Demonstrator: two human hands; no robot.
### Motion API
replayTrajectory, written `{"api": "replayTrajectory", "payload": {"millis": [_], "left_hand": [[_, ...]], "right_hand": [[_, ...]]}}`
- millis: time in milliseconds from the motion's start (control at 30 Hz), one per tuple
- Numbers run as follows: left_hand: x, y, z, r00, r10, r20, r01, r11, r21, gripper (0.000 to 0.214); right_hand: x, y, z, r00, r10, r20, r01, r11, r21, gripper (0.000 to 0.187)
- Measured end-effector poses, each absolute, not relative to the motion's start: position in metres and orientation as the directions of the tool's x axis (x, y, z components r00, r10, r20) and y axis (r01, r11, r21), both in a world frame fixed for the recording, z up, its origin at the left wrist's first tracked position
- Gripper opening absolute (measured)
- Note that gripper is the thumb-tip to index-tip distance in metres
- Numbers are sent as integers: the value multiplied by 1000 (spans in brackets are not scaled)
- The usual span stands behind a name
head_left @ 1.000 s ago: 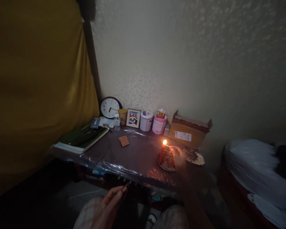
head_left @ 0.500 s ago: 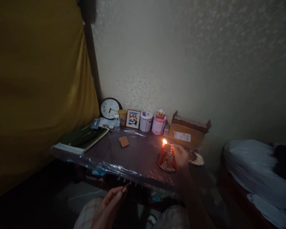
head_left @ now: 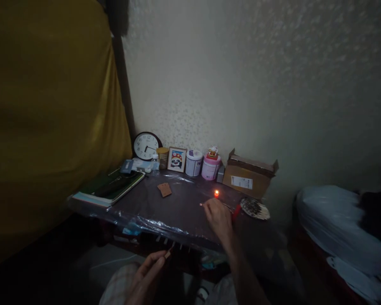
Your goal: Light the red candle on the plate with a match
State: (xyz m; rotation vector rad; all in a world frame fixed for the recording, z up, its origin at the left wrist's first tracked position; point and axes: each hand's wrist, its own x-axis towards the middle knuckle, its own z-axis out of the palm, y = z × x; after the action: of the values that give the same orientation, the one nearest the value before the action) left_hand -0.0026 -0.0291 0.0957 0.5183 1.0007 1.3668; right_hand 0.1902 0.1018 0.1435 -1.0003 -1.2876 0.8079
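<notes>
In front of the lit red candle [head_left: 216, 195], my right hand [head_left: 218, 216] pinches a thin match [head_left: 202, 205] pointing left; a small glow shows at its tip. The candle's flame is small. Another piece of red candle [head_left: 236, 211] shows just right of this hand, which hides most of the dish under the candles. Low in front of the table edge, my left hand [head_left: 147, 271] is closed, thumb and fingers gripping a small flat brown piece [head_left: 167, 254]; its exact kind is unclear. Two brown cards [head_left: 164, 189] lie overlapped on the table.
On the plastic-covered table [head_left: 184, 212] stand a clock [head_left: 147, 146], a framed panda picture [head_left: 177, 159], two tins, the pink one [head_left: 211, 167] topped by a figurine, and a cardboard box [head_left: 246, 176]. A fan of matchsticks [head_left: 255, 208] lies right; books [head_left: 111, 186] lie left.
My right hand has moved left and slightly down with the match, away from the candle wick. The large bright flame there has shrunk to a small one. My left hand stays put.
</notes>
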Motion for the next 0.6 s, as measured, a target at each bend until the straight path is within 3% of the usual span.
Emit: {"api": "replayTrajectory", "payload": {"millis": [67, 233, 333, 467, 600], "left_hand": [[-3, -24, 82, -98, 938, -333, -577, 219, 787, 18], [-4, -19, 68, -28, 948, -316, -614, 233, 754, 19], [-4, -21, 70, 14, 960, -280, -607, 231, 761, 17], [-2, -22, 63, 32, 950, -310, -626, 261, 735, 17], [2, -19, 50, -10, 922, -387, -640, 291, 711, 20]], "right_hand": [[184, 104, 142, 135, 919, 370, 64, 364, -929, 21], [182, 98, 151, 79, 912, 402, -168, 410, -897, 24], [174, 99, 137, 0, 927, 376, -64, 375, -925, 20], [170, 100, 126, 38, 930, 365, -27, 366, -930, 11], [174, 102, 126, 23, 935, 355, -60, 356, -933, 23]]}}
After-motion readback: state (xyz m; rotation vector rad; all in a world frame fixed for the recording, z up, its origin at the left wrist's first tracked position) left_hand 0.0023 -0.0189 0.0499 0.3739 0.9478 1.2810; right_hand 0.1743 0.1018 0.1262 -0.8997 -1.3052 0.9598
